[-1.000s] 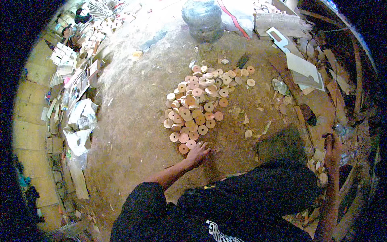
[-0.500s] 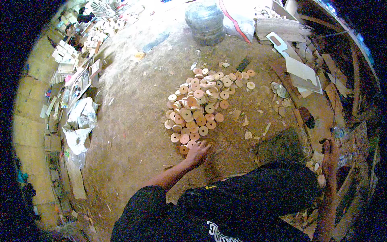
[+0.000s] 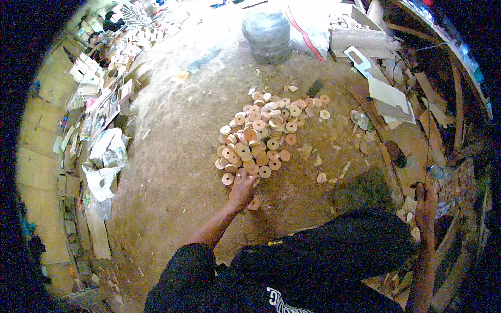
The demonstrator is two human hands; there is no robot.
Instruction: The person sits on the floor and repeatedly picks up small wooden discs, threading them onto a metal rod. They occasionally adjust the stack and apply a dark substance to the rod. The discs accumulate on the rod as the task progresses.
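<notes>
Fingers of the left hand (image 3: 242,191) bend, grip unclear, at a disc pile (image 3: 251,134) elongated forward-right.

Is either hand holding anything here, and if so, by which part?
It cannot be told: the left hand covers whatever it touches at the near edge of the pale discs; a small dark object shows at the right hand.

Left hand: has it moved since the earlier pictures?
Yes: the left hand has moved leftward and forward, judged against the grey drum-shaped bundle.
</notes>
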